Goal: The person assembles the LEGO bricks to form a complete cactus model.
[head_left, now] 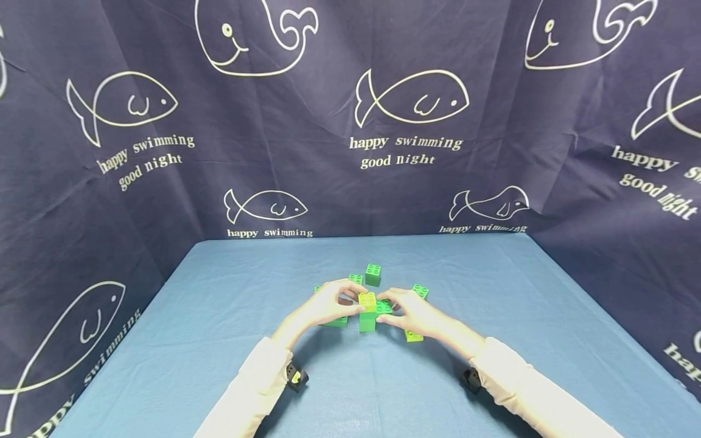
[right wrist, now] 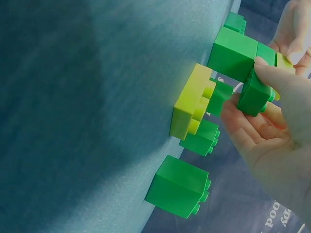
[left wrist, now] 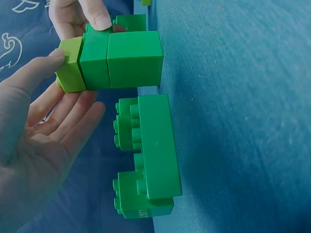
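A small upright stack stands at the middle of the table. Its base is a green block point(head_left: 367, 322); above lies a green brick point(right wrist: 255, 94) that juts out to the right, with a lime-yellow block point(head_left: 367, 299) on top. My left hand point(head_left: 331, 302) pinches the lime-yellow block between thumb and fingers, the other fingers extended behind the stack in the left wrist view. From the other side, my right hand point(head_left: 414, 311) grips the jutting end of the green brick, thumb on one face and fingers on the opposite one.
Left of the stack lies a long green brick point(left wrist: 159, 145) with smaller green blocks behind it. A lime-yellow brick point(right wrist: 187, 104) sits to the right, near more green blocks point(right wrist: 179, 187). Farther back stands a green block point(head_left: 373, 277). Dark printed cloth point(head_left: 328, 170) hangs around the blue table point(head_left: 246, 267).
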`<state>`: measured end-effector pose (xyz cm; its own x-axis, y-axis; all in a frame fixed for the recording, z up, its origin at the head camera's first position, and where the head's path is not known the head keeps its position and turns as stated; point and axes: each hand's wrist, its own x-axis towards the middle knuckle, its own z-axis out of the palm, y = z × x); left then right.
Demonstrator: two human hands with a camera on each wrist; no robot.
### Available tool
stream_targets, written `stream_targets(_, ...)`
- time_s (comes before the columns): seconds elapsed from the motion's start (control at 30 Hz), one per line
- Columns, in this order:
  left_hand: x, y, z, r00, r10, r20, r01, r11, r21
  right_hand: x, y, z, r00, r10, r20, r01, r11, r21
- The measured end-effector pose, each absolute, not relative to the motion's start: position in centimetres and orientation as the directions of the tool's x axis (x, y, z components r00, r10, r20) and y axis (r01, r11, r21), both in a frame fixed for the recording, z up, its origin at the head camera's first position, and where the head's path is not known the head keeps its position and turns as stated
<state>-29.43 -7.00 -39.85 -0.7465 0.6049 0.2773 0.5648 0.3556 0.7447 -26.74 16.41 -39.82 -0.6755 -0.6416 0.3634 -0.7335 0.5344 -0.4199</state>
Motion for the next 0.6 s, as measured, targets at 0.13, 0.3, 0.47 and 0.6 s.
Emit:
stream_targets(0.13,-29.44,-6.92,-39.87,-0.744,0.607,0.278,0.573,0.368,0.732,-26.74,16.4,-39.79,-0.678,-0.643,0.357,-0.731,0.538,-0.419)
stream_targets(0.3,-29.48,-6.85,-39.87,-0.744,0.606,0.282,0.576,0.366,0.731,-26.79,16.37,-39.71,-0.678,-0.642,0.357,-0.731,0.539,-0.418)
stream_targets(0.47,-29.41,-6.69,-39.78,-0.752,0.593,0.288,0.572,0.372,0.731,-26.79,16.27,-39.75,-0.686,-0.64,0.345,-0.723,0.548,-0.421)
stream_targets(0.6,-29.4,-6.48,-39.82,-0.759,0.58,0.297,0.573,0.378,0.727,-26.73,16.17,-39.84,-0.695,-0.633,0.341,-0.713,0.542,-0.445)
